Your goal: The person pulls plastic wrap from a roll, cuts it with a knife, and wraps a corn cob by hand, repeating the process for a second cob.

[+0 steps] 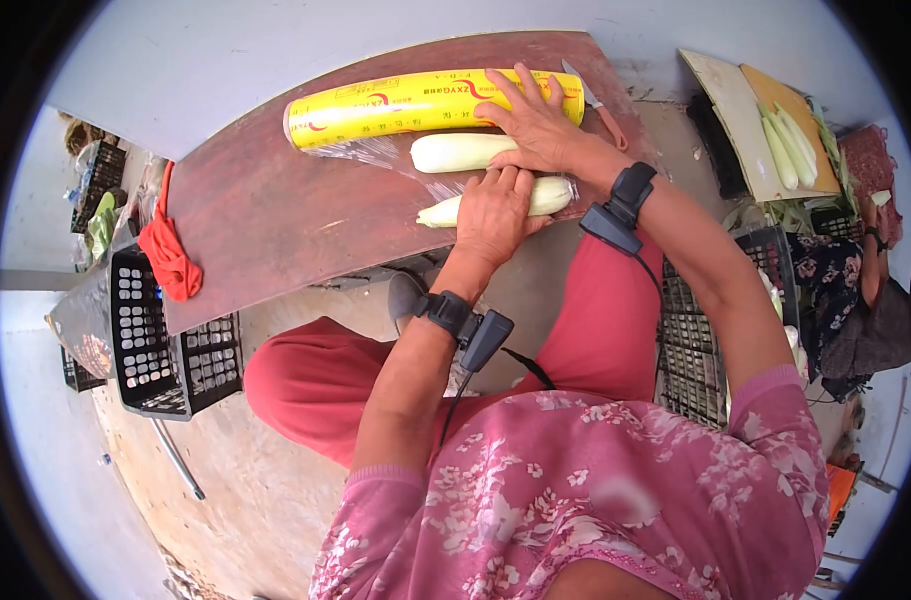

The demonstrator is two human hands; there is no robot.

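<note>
My left hand (493, 215) is wrapped over the nearer ear of corn (438, 214), which looks to be in pale green husk and lies near the table's front edge. Film shows at that ear's right end. My right hand (537, 125) is spread, fingers stretched over the yellow printed roll of cling film (395, 103), its thumb side at the right end of the farther ear of corn (445, 153). Clear film (360, 152) stretches from the roll beneath the ears. Both ears lie side by side, roughly parallel to the roll.
A knife (607, 122) lies right of the roll on the reddish table (265, 240). A red cloth (170, 255) hangs at the left corner above a black crate (145, 340). At right are a black crate (690, 340), corn on a board (730, 130), and another person (840, 285).
</note>
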